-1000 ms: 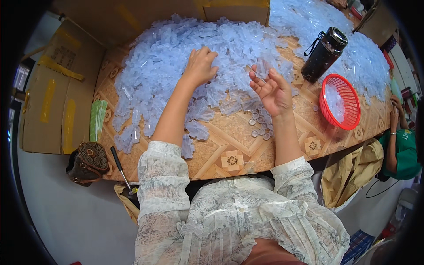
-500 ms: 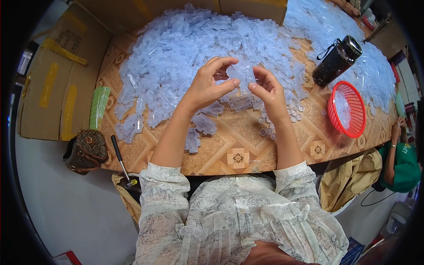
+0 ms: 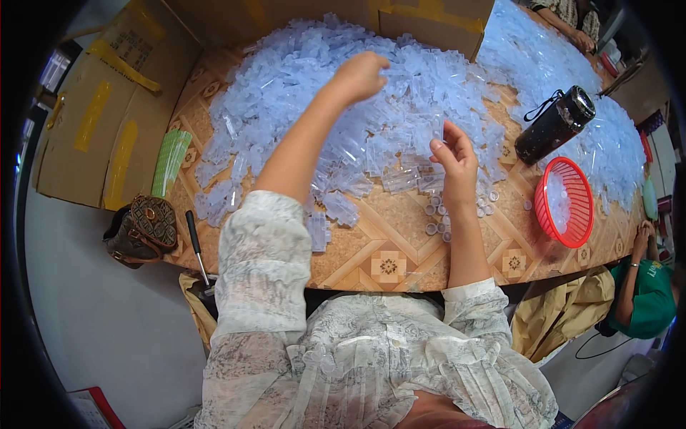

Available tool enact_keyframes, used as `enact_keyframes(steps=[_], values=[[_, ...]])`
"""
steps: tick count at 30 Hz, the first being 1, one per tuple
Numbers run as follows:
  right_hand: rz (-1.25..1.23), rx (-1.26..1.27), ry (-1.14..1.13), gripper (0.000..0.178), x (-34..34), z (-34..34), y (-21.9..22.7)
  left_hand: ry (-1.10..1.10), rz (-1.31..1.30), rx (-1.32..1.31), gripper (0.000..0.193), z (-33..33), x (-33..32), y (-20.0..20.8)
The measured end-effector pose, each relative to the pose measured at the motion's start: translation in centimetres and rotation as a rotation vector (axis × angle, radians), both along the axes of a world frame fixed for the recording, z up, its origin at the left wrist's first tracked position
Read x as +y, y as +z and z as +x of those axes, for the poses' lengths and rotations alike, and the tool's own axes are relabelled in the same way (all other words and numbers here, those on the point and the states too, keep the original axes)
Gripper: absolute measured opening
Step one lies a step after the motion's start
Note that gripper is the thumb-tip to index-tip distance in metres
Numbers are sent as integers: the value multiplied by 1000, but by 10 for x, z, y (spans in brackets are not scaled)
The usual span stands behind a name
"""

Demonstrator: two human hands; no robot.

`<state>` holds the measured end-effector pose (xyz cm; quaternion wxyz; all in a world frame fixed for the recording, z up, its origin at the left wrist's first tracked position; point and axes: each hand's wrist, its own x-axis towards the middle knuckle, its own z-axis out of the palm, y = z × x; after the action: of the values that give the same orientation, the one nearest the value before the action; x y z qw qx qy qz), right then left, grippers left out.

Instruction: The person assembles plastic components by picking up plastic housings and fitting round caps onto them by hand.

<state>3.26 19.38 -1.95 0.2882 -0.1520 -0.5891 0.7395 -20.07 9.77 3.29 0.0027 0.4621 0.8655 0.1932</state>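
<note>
My left hand [image 3: 363,77] is stretched out over the far part of a large heap of clear, bluish plastic pieces [image 3: 286,93]. Its fingers are curled together, and whatever they hold, if anything, is hidden. Nearer to me, my right hand [image 3: 459,161] is closed, thumb against fingers, on a clear plastic piece [image 3: 437,127] that barely stands out from the heap. Beside my right wrist lie several small round clear caps [image 3: 431,229]. A few flat clear pieces [image 3: 319,232] rest at the heap's near edge.
A red plastic basket [image 3: 587,214] holding small clear parts stands at the right, near a black flask [image 3: 556,125]. Cardboard boxes [image 3: 100,121] border the left and back. A patterned bag [image 3: 146,229] and a black-handled tool [image 3: 194,236] are at left. Other people sit beyond the right side.
My left hand has left the piece that both hands were at and moved away over the heap. My right hand stays nearly in place, slightly to the right. The view has shifted a little.
</note>
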Motion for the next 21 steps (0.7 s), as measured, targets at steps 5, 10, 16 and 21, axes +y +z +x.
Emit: enact_keyframes(steps=[5, 10, 16, 21], values=[[52, -22, -37, 49, 1, -1, -6, 58, -116, 290, 28, 11, 25, -48], [-48, -8, 14, 53, 3, 2, 5, -45, 41, 276, 12, 18, -12, -43], [-29, -8, 52, 50, -6, 4, 7, -194, 240, 260, 19, 58, -62, -24], [-7, -23, 45, 51, -6, 1, 1, -223, 372, 78, 17, 86, -78, -14]])
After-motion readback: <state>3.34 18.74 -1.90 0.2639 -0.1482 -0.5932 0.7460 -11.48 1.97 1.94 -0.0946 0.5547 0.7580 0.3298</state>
